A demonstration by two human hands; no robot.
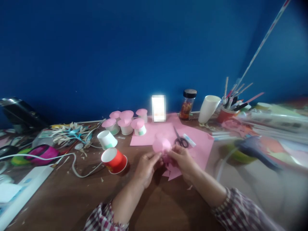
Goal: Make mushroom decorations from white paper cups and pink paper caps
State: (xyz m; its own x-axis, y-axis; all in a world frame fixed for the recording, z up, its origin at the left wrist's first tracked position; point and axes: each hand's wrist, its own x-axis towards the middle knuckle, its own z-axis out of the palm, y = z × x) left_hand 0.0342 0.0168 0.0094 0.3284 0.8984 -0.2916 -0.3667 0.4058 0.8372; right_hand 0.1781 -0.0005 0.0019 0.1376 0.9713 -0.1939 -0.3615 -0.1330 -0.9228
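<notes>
Between my two hands is a round piece of pink paper (160,145), pinched at its lower edge. My left hand (148,165) is closed on its lower left side, thumb on top. My right hand (181,158) grips the lower right side between thumb and fingers. Beneath and beyond lies a large pink paper sheet (202,144) with cut scraps (173,173) near my right hand. Dark-handled scissors (181,141) and a small white tube or stick (189,140) rest on the sheet. Fine detail at my fingertips is blurred.
Several small cups with pink paper tops (125,120) stand at the back left. Nearer are a white cup (107,140) and a red cup (114,160). A lidded jar (187,104), a white cup-like vessel (209,109), a pen holder (226,115) and a glue gun (257,149) are rightward.
</notes>
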